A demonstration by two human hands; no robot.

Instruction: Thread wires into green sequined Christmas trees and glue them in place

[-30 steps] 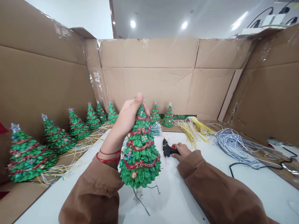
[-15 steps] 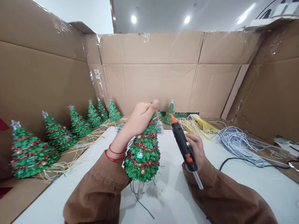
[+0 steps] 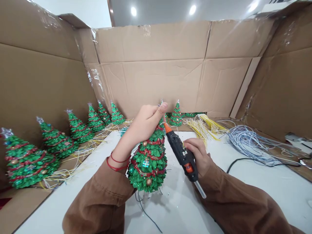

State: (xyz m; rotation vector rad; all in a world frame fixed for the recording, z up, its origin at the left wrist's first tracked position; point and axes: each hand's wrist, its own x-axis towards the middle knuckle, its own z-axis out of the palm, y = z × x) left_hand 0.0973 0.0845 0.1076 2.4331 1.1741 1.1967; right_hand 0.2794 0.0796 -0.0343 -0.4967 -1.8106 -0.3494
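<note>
My left hand (image 3: 148, 121) is closed around the top of a small green Christmas tree (image 3: 148, 165) with red garlands, gold balls and a tiny gift ornament. The tree is upright in front of me; its tip is covered by my fingers. Dark wires (image 3: 147, 211) trail below its base. In my right hand (image 3: 198, 154) is a black and orange glue gun (image 3: 181, 154), a clear glue stick poking out of its rear. Its orange nozzle points up and left, close to the treetop beside my left fingers; whether it touches cannot be made out.
Several similar trees (image 3: 80, 126) line the left side, and others (image 3: 175, 114) stand at the back. Yellow and white wires (image 3: 203, 128) and a blue-white wire coil (image 3: 248, 143) lie at the right. Cardboard walls (image 3: 151, 81) enclose the white table (image 3: 268, 191).
My right hand has brought the glue gun left, from beside the tree to near its top. My left hand keeps its hold. The view has shifted slightly.
</note>
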